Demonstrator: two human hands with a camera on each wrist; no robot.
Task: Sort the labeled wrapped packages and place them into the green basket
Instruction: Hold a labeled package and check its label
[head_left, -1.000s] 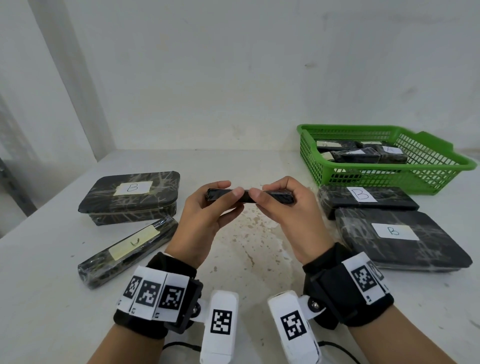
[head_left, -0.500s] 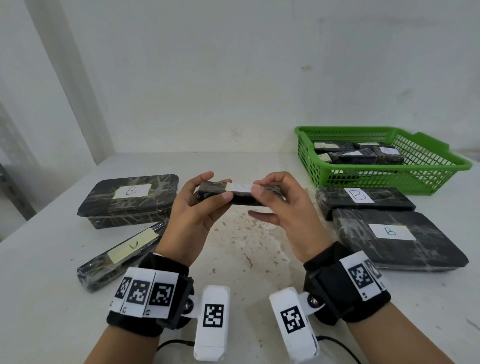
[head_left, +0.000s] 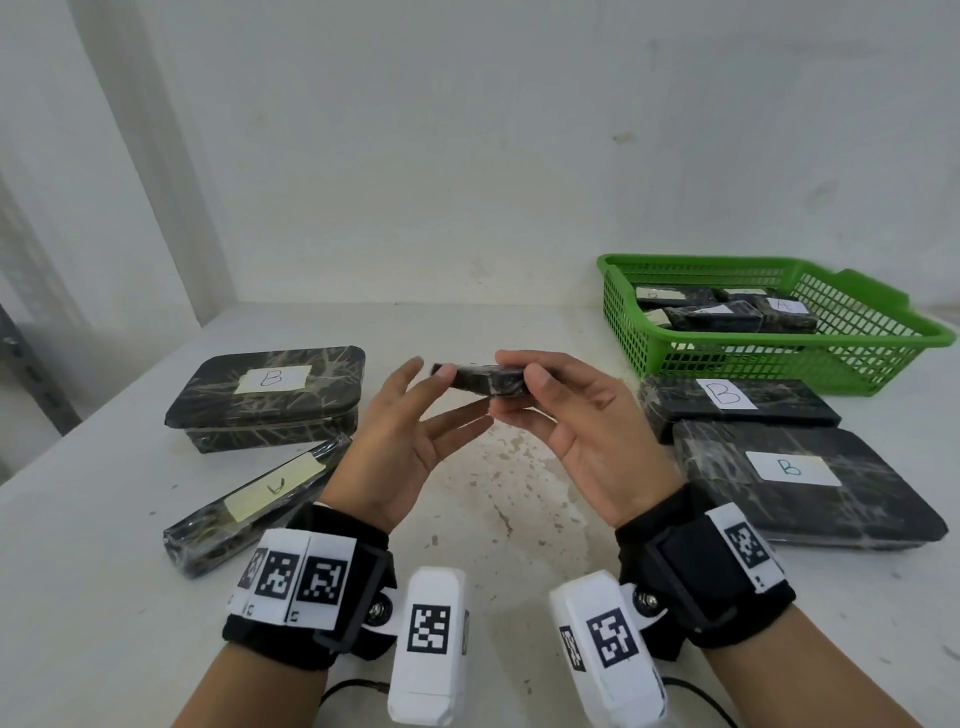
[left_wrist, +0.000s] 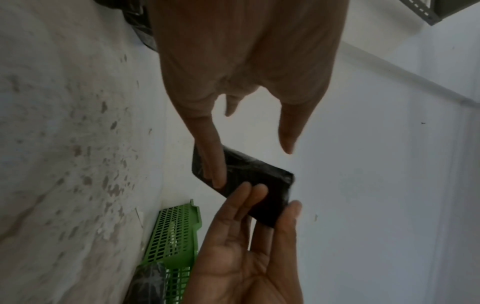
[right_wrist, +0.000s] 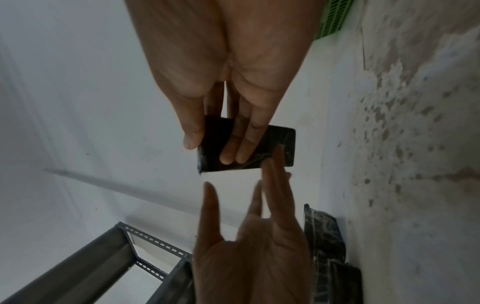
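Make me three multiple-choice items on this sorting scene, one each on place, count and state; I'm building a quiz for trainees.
1. Where does the green basket stand?
A. far right of the table
B. near left
C. on the floor

2. How many packages lying outside the basket show a B label?
A. one
B. three
C. five

3. Which hand pinches the small package?
A. left
B. right
C. neither

Key: 1 A, head view shows it back right. 2 B, one left, two right. 3 B, right hand pinches it; left hand has fingers spread.

Bare table (head_left: 467, 332) ahead; 2 B-packages (head_left: 737, 402) front the basket (head_left: 769, 358).
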